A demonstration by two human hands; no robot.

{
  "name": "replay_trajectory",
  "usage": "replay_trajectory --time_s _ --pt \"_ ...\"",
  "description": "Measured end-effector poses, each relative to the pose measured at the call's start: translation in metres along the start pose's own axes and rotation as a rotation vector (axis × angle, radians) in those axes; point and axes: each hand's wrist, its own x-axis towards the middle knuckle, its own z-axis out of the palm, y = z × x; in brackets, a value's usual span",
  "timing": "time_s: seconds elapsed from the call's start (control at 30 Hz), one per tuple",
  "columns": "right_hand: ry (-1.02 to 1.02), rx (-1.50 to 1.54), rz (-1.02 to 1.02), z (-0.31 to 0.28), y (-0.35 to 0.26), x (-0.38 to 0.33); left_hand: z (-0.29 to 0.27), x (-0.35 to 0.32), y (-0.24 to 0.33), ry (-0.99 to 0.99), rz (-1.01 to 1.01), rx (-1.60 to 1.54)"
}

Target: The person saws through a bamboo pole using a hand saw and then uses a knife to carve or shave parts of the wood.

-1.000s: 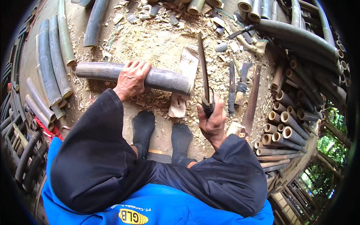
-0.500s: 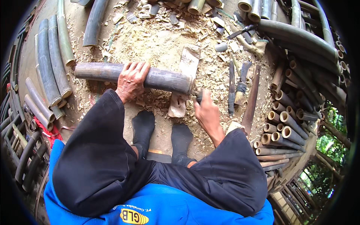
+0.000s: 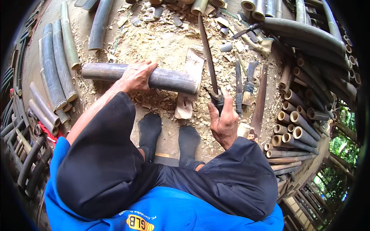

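My left hand [image 3: 135, 76] presses down on a thick grey-brown bamboo section [image 3: 169, 80] that lies crosswise on the ground, its right end resting on a worn wooden chopping block [image 3: 189, 82]. My right hand [image 3: 223, 119] grips the dark handle of a long chopping knife [image 3: 208, 57]. The blade points up and away from me, just right of the bamboo's cut end. My two feet in dark socks [image 3: 169, 134] stand just below the block.
Wood chips cover the dirt floor. Split bamboo halves [image 3: 54, 73] lie at the left. Cut bamboo tubes [image 3: 296, 127] are stacked at the right. Other knives and a small brush [image 3: 248, 82] lie right of the block, with long poles [image 3: 304, 32] at upper right.
My right hand dropped with the knife to the bamboo's right end half a second ago, and has now lifted the blade up again. My left hand stays on the bamboo.
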Motion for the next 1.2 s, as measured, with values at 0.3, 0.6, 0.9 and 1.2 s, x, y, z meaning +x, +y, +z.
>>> replay_trajectory --time_s 0.3,0.6,0.9,1.2 --pt "-0.306 -0.185 0.256 0.032 0.029 -0.013 0.008 -0.001 -0.01 0.019 0.01 -0.036" --pt "-0.43 -0.227 0.415 0.038 0.075 -0.005 0.003 0.005 -0.005 0.026 0.026 -0.017" --pt "0.095 -0.007 -0.202 0.03 0.044 -0.01 0.02 -0.006 0.0 0.224 0.06 0.084" --pt "-0.093 0.011 -0.041 0.007 0.002 0.014 0.028 -0.013 -0.004 0.28 0.061 0.112"
